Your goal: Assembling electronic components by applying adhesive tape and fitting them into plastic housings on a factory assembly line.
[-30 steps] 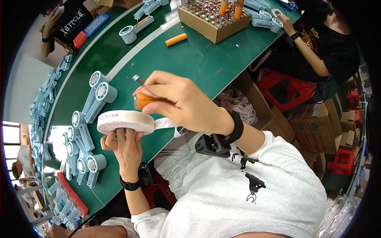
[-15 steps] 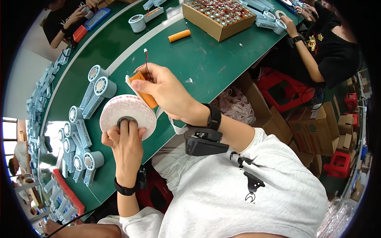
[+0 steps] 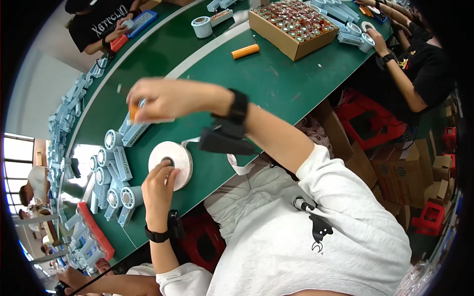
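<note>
My right hand (image 3: 170, 98), blurred by motion, is closed around an orange battery (image 3: 133, 112). It passes over light-blue handheld fans (image 3: 134, 133), partly covering them. My left hand (image 3: 159, 185) has its fingers in the core of a white tape roll (image 3: 180, 153) on the green table. A loose strip of tape (image 3: 239, 166) trails from the roll to the table's near edge. Another orange battery (image 3: 245, 51) lies farther off, a thin wire at its end.
A cardboard box (image 3: 296, 42) packed with batteries stands at the far side. More fans (image 3: 116, 170) lie at the left, near a red tray edge (image 3: 95, 231). Co-workers sit at the far left and at the right, where a person's hand (image 3: 377, 42) touches a fan.
My right hand has lifted the battery off the tape roll and moved left and away, over the fans. My left hand stays at the roll, which now lies lower. The view has shifted a little.
</note>
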Motion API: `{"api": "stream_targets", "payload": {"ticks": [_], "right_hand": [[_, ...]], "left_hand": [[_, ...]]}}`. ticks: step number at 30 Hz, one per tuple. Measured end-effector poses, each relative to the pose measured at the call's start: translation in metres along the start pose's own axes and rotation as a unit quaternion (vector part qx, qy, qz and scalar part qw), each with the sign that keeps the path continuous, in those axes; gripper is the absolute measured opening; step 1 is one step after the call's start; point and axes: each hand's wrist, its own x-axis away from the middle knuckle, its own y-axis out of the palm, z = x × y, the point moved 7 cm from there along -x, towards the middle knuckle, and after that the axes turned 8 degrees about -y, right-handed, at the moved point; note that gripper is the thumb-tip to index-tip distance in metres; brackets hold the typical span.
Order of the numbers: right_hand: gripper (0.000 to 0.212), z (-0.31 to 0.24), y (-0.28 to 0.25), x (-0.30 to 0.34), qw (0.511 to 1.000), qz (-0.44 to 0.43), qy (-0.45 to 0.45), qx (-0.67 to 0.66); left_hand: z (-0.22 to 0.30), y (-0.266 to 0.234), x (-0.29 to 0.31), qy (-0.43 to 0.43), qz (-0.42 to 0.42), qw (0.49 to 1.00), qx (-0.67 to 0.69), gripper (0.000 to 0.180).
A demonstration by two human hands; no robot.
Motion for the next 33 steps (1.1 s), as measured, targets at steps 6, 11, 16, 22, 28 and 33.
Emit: {"api": "stream_targets", "payload": {"ticks": [6,11,16,22,28,33], "right_hand": [[0.026,0.071,0.157,0.003,0.906,-0.379,0.188,-0.035],[0.026,0.047,0.089,0.052,0.735,-0.632,0.216,-0.116],[0.021,-0.005,0.021,0.104,0.741,-0.633,0.222,-0.036],[0.02,-0.058,-0.004,0.145,0.809,-0.503,0.303,-0.009],[0.02,-0.056,-0.015,0.137,0.885,-0.385,0.263,-0.017],[0.02,-0.037,-0.058,0.095,0.925,0.17,0.33,-0.079]], "left_hand": [[0.008,-0.015,0.023,-0.03,-0.135,0.99,-0.008,0.013],[0.005,-0.068,-0.002,-0.031,-0.02,0.999,0.019,0.02],[0.06,-0.021,-0.073,0.218,-0.038,0.968,-0.115,0.022],[0.054,0.026,-0.083,0.287,-0.046,0.948,-0.133,0.017],[0.061,0.032,-0.078,0.231,-0.027,0.958,-0.166,0.016],[0.059,0.028,-0.073,0.229,-0.018,0.972,-0.06,0.018]]}}
